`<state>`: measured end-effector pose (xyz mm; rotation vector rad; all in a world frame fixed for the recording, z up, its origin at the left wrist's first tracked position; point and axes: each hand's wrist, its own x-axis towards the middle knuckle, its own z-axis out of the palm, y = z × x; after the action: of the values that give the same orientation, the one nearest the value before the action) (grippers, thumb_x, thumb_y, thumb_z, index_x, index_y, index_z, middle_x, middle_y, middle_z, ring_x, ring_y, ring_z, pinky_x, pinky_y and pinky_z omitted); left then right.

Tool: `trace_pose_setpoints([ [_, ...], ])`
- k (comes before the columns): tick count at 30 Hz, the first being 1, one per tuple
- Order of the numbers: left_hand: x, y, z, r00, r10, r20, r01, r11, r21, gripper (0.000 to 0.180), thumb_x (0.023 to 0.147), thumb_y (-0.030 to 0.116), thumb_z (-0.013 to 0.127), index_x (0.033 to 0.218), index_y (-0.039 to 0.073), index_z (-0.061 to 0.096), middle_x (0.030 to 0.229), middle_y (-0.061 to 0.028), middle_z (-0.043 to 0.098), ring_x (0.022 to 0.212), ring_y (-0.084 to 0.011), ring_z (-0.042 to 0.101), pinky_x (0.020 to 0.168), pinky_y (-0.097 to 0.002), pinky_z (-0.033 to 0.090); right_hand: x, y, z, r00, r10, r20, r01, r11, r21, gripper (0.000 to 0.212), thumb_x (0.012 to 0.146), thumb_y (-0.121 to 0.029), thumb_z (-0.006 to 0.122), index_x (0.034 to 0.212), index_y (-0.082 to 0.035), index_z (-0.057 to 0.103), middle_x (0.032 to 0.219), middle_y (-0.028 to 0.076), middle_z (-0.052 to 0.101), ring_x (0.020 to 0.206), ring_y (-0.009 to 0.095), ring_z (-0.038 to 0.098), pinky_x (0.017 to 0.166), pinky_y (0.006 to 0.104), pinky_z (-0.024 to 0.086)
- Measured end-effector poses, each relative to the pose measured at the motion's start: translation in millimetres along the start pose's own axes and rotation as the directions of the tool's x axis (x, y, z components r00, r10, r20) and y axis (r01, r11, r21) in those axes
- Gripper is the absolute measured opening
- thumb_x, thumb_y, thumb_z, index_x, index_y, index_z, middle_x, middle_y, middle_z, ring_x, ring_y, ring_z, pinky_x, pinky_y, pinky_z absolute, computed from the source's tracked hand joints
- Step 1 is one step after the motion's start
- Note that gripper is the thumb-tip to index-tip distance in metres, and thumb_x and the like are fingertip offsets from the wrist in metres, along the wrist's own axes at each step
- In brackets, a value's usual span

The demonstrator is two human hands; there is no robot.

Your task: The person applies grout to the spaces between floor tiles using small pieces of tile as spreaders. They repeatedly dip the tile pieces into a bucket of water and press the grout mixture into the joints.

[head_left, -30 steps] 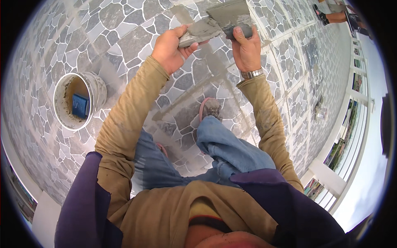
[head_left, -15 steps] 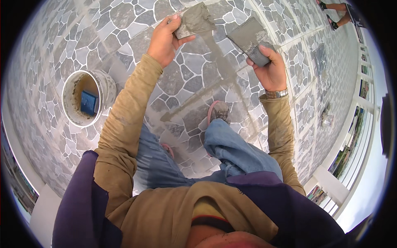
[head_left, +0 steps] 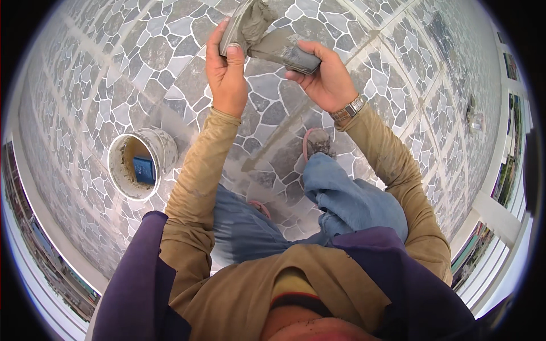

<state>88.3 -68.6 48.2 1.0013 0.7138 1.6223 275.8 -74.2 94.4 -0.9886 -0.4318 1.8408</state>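
My left hand (head_left: 228, 82) is closed on a flat grey pad (head_left: 230, 33), tilted up on its edge, at the top of the head view. A thick lump of wet grey mortar (head_left: 259, 24) sits on its inner face. My right hand (head_left: 331, 79), with a watch on the wrist, grips a second flat grey pad (head_left: 302, 59), smeared with mortar. The far end of this pad meets the mortar beside the left pad. Both are held above the stone-patterned floor (head_left: 267, 85); their exact kind is unclear.
Left of my left arm stands a white bucket (head_left: 118, 181) with dirty water and a blue block-like thing (head_left: 144, 170) inside. My shoe (head_left: 317, 142) is planted on the floor below my hands. A small object (head_left: 475, 121) lies far right, near the white railing (head_left: 496, 215).
My hands have come together. The left pad has tipped onto its edge, and the right pad has swung left against the mortar. The person at upper right is out of view.
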Motion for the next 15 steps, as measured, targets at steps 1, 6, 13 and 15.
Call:
trace_pose_setpoints([
  [1,-1,-3,-2,0.995,0.078,0.056,-0.083,0.992,0.097,0.047,0.105,0.017,0.05,0.148,0.003,0.036,0.143,-0.0131,0.048,0.129,-0.0201,0.05,0.109,-0.0367,0.042,0,-2,0,1.0,0.01,-0.007,-0.01,1.0,0.015,0.023,0.097,-0.02,0.056,0.106,0.0,0.06,0.098,0.01,0.068,0.082,0.021,0.066,0.069,0.0369,0.06],
  [6,-11,-2,2,0.972,0.135,0.193,-0.193,0.926,0.324,0.046,0.103,0.012,0.052,0.147,0.002,0.041,0.145,-0.0125,0.049,0.126,-0.0173,0.05,0.106,-0.0298,0.042,-3,-11,-3,1.0,-0.01,-0.025,0.013,0.994,0.104,0.025,0.091,-0.023,0.058,0.102,0.0,0.062,0.091,0.01,0.067,0.076,0.021,0.063,0.062,0.0373,0.056],
  [13,-6,5,4,0.871,0.326,0.368,-0.463,0.796,0.391,0.041,0.097,0.006,0.059,0.138,0.005,0.053,0.141,-0.0203,0.056,0.135,-0.0336,0.05,0.113,-0.0423,0.038,0,-19,-23,0.989,-0.016,0.149,-0.013,0.982,0.19,0.024,0.089,-0.026,0.058,0.099,-0.005,0.063,0.086,0.007,0.067,0.07,0.019,0.06,0.055,0.0332,0.046],
  [15,-6,6,3,0.851,0.368,0.374,-0.511,0.741,0.436,0.041,0.095,0.003,0.059,0.136,0.007,0.056,0.139,-0.0209,0.058,0.133,-0.0353,0.052,0.111,-0.0427,0.041,1,-23,-24,0.978,-0.038,0.206,-0.005,0.979,0.203,0.024,0.089,-0.027,0.058,0.099,-0.005,0.064,0.086,0.007,0.068,0.07,0.019,0.059,0.054,0.0327,0.044],
])
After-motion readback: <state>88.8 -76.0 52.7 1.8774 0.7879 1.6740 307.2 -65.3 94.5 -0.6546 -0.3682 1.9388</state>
